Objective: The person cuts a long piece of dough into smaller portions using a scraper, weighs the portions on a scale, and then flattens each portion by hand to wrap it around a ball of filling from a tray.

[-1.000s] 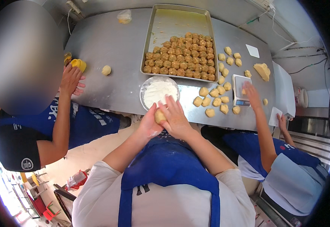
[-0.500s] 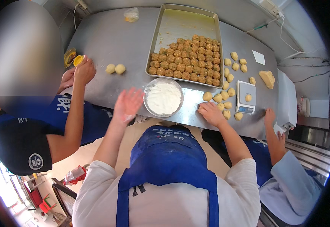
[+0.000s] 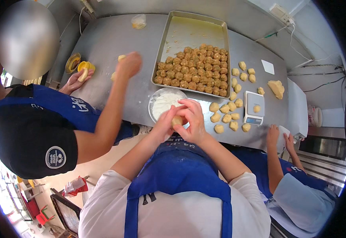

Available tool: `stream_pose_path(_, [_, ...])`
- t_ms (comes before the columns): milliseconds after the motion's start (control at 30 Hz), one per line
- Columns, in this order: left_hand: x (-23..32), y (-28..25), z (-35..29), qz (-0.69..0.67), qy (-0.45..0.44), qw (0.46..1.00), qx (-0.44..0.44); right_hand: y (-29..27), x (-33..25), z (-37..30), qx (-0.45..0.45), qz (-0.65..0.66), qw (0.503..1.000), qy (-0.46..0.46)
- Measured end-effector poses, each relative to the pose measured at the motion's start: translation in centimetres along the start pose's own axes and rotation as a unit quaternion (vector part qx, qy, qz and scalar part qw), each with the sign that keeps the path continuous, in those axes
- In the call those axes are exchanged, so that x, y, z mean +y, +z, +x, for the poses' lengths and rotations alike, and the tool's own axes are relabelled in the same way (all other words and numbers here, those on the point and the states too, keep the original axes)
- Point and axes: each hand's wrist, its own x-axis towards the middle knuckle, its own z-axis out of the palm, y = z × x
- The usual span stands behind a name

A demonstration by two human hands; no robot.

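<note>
Just over the near rim of the flour bowl, both of my hands close round one pale dough ball (image 3: 177,120). My left hand (image 3: 164,126) cups it from the left, and my right hand (image 3: 194,122) wraps it from the right with its fingers curled over the top. The clear bowl of white flour (image 3: 162,102) is partly hidden behind my fingers. Several yellow dough balls (image 3: 225,108) lie on the table to the right of my right hand. Beyond the bowl stands a metal tray (image 3: 196,29) with rows of browned, lumpy filling balls (image 3: 192,71).
A kitchen scale (image 3: 254,109) bears one dough piece, with a larger dough lump (image 3: 276,89) behind it. At left, a co-worker's hand (image 3: 128,65) reaches across near two dough balls. Another co-worker's hands (image 3: 273,137) hold a white card at the right edge.
My hands have come together in front of the flour bowl, now round a dough ball taken from the right. The left co-worker's arm has swung right toward the dough balls there.
</note>
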Motion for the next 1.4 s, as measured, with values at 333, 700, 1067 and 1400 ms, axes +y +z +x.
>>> stream_pose_path(333, [0.1, 4.8, 1.7, -0.116, 0.08, 0.981, -0.134, -3.5, -3.0, 4.1, -0.03, 0.036, 0.994, 0.103])
stream_pose_path(700, [2.1, 8.1, 3.1, -0.256, -0.097, 0.961, -0.026, -2.7, 1.4, 4.3, -0.024, 0.287, 0.917, 0.275])
stream_pose_path(1067, [4.6, 9.6, 5.7, 0.026, 0.185, 0.97, -0.158, -10.0, 3.0, 8.1, 0.028, -0.038, 0.981, -0.19])
stream_pose_path(1400, [1.5, 1.3, 12.9, -0.33, 0.056, 0.925, 0.181, -7.1, 20.6, 16.3, -0.029, 0.01, 0.984, 0.178])
